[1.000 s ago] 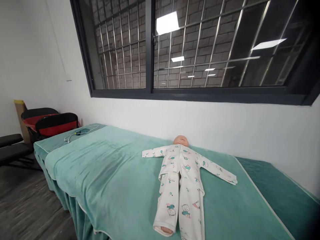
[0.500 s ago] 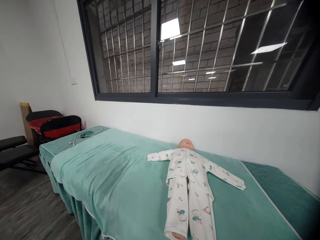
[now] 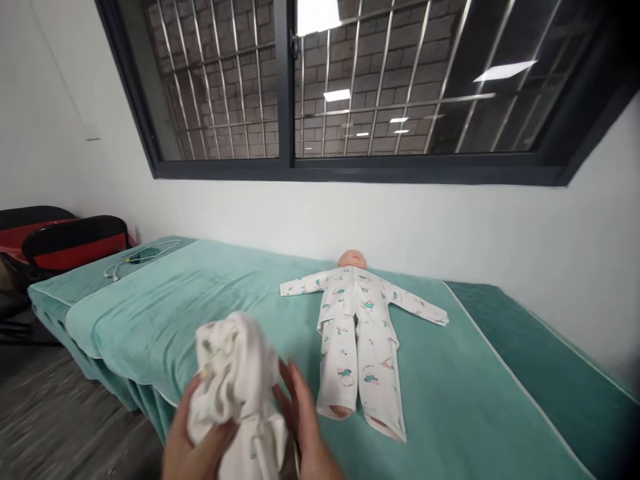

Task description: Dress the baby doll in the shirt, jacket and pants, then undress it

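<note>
A bundled white cloth garment [image 3: 235,373], bunched and slightly blurred, is held up in front of me at the lower middle. My left hand [image 3: 197,433] grips its left side, the thumb pressed on the front. On the other side my right hand [image 3: 307,423] holds it with fairly straight fingers, some partly behind the cloth. Beyond them a baby doll [image 3: 353,259] lies on its back on the green-covered bed [image 3: 450,380]. It wears a white patterned top [image 3: 355,293] with sleeves spread and matching trousers [image 3: 340,367]. The trouser legs point towards me.
A looped thin tube or cord [image 3: 150,253] lies at the bed's far left corner. Black and red folding chairs [image 3: 75,243] stand left of the bed. Behind it are a white wall [image 3: 240,210] and a barred window [image 3: 285,167]. Darker green cover [image 3: 480,310] shows at the right.
Both my hands have come into view from below with the bundled white garment. The camera view has shifted, so the bed and window sit further left and higher. The dressed doll lies as before.
</note>
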`<action>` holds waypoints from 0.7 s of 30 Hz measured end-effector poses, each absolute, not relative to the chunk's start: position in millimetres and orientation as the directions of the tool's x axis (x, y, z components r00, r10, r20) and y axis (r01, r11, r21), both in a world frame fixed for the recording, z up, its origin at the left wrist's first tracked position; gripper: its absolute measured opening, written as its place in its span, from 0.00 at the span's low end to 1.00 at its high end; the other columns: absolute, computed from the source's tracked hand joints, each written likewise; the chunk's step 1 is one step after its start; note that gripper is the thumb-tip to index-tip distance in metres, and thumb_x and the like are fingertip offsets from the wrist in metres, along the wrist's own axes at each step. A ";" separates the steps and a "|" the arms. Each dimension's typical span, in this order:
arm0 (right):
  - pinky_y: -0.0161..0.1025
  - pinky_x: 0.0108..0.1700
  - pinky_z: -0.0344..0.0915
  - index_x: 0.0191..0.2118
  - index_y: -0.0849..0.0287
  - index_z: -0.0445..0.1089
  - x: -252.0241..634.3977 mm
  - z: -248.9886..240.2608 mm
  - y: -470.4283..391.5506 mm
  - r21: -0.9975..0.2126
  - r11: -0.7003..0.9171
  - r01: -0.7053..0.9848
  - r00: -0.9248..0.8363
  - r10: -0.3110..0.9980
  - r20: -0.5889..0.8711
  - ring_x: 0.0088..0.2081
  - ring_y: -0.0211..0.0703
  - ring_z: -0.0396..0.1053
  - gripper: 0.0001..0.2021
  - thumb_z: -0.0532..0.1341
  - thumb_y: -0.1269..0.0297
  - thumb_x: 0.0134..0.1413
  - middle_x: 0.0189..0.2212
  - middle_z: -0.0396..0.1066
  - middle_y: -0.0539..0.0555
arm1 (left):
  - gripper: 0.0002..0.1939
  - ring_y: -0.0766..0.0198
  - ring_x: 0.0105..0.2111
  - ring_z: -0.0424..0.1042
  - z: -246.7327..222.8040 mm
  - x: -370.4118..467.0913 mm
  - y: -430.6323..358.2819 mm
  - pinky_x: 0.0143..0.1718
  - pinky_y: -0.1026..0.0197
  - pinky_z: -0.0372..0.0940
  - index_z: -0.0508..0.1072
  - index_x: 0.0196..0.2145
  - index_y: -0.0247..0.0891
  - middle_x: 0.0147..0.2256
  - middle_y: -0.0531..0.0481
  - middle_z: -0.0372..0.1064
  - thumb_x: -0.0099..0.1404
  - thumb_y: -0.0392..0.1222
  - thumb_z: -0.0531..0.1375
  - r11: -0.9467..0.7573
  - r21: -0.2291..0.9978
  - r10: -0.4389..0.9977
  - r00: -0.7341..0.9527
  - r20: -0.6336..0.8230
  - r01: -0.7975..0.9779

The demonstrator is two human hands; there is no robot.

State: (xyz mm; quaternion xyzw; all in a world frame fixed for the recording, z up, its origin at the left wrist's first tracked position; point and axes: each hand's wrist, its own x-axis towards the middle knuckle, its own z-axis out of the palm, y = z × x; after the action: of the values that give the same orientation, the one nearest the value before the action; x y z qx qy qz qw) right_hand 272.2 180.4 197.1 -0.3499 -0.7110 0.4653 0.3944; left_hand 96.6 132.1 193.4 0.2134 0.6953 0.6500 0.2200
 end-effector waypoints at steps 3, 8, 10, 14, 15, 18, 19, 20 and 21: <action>0.51 0.59 0.64 0.69 0.46 0.47 263.3 213.6 203.5 -0.955 0.028 -0.294 -0.517 0.836 0.184 0.61 0.56 0.63 0.57 0.76 0.50 0.34 0.60 0.65 0.58 | 0.30 0.50 0.38 0.78 211.3 145.7 181.3 0.40 0.56 0.72 0.75 0.51 0.38 0.35 0.47 0.79 0.51 0.52 0.67 0.039 0.967 0.743 -0.640 -0.195 -0.250; 0.49 0.54 0.69 0.65 0.48 0.53 283.8 223.7 224.3 -0.943 -0.046 -0.331 -0.208 0.978 0.025 0.52 0.52 0.73 0.41 0.70 0.61 0.46 0.53 0.72 0.56 | 0.33 0.50 0.41 0.78 235.0 205.1 215.2 0.42 0.55 0.72 0.73 0.53 0.36 0.40 0.42 0.78 0.51 0.53 0.69 -0.012 0.836 0.908 -0.355 -0.221 -0.549; 0.48 0.50 0.72 0.61 0.51 0.59 299.9 231.7 231.3 -0.944 -0.010 -0.330 -0.105 0.994 0.026 0.49 0.54 0.74 0.35 0.69 0.61 0.46 0.50 0.75 0.56 | 0.33 0.49 0.45 0.77 237.2 215.5 217.4 0.44 0.55 0.71 0.71 0.55 0.40 0.46 0.42 0.77 0.54 0.52 0.68 0.036 0.805 0.953 -0.223 -0.206 -0.592; 0.46 0.41 0.73 0.53 0.54 0.67 360.4 270.3 253.9 -0.977 0.210 -0.041 0.128 0.971 0.203 0.43 0.55 0.76 0.26 0.67 0.60 0.46 0.45 0.77 0.56 | 0.27 0.51 0.56 0.69 234.3 211.8 225.3 0.51 0.56 0.68 0.71 0.55 0.47 0.56 0.46 0.70 0.58 0.49 0.66 0.018 0.897 0.989 -0.121 -0.080 -0.441; 0.45 0.40 0.72 0.53 0.54 0.68 381.3 280.4 262.1 -0.961 0.246 0.128 0.223 0.937 0.270 0.42 0.55 0.76 0.26 0.67 0.59 0.46 0.44 0.77 0.56 | 0.25 0.52 0.57 0.68 233.1 206.8 229.1 0.52 0.56 0.68 0.71 0.54 0.47 0.56 0.47 0.70 0.59 0.49 0.65 -0.005 0.920 0.988 -0.142 -0.055 -0.391; 0.46 0.40 0.70 0.58 0.50 0.66 447.7 287.9 291.7 -0.763 0.152 0.629 0.313 0.848 0.427 0.43 0.57 0.74 0.29 0.65 0.59 0.47 0.48 0.75 0.57 | 0.22 0.52 0.54 0.71 228.5 189.4 245.4 0.50 0.53 0.68 0.71 0.53 0.44 0.54 0.45 0.72 0.62 0.50 0.62 -0.038 0.950 0.974 -0.225 -0.035 -0.310; 0.46 0.41 0.69 0.59 0.49 0.65 468.0 279.0 302.3 -0.661 0.099 0.744 0.293 0.841 0.456 0.45 0.57 0.74 0.29 0.63 0.60 0.48 0.50 0.74 0.58 | 0.21 0.53 0.52 0.72 225.9 184.5 252.6 0.49 0.53 0.68 0.71 0.52 0.43 0.53 0.44 0.72 0.63 0.50 0.62 -0.046 0.955 0.968 -0.251 -0.031 -0.293; 0.46 0.41 0.69 0.60 0.49 0.65 486.2 264.5 312.5 -0.569 0.050 0.821 0.260 0.854 0.450 0.45 0.56 0.74 0.28 0.60 0.60 0.51 0.50 0.74 0.59 | 0.20 0.53 0.51 0.72 222.7 180.7 260.6 0.49 0.53 0.68 0.71 0.51 0.43 0.52 0.44 0.73 0.63 0.50 0.61 -0.054 0.960 0.963 -0.268 -0.023 -0.275; 0.44 0.42 0.68 0.61 0.50 0.64 502.0 245.8 322.0 -0.487 0.044 0.872 0.189 0.888 0.419 0.45 0.54 0.74 0.26 0.56 0.60 0.55 0.51 0.73 0.61 | 0.19 0.54 0.50 0.73 218.7 178.0 269.6 0.48 0.53 0.68 0.71 0.50 0.42 0.51 0.45 0.74 0.63 0.50 0.61 -0.060 0.964 0.961 -0.277 -0.014 -0.257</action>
State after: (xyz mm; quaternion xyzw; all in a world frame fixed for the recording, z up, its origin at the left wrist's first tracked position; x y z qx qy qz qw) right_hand 502.0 322.0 245.8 -0.6912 -0.6366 0.0118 0.3417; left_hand 178.0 269.6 218.7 0.3605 0.4880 0.6327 0.4813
